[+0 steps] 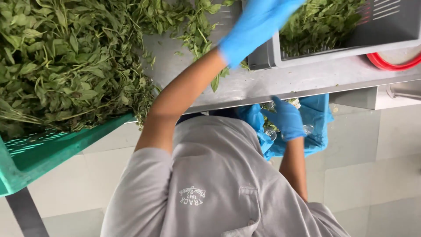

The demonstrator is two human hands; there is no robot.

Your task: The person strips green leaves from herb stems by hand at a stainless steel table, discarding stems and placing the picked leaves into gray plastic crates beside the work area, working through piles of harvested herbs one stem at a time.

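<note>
My left hand (258, 26), gloved and blurred at 12 o'clock, hovers over the near rim of the grey crate (267, 55) of leaves; I cannot tell whether it is open or closed. My right hand (287, 118) sits just under the bench (285, 81) edge, at 3 o'clock from my chest, fingers curled on the blue bag (318, 116). The leaf pile (70, 61) and green crate (52, 147) crowd 10 o'clock, leaving only a bare steel strip between.
</note>
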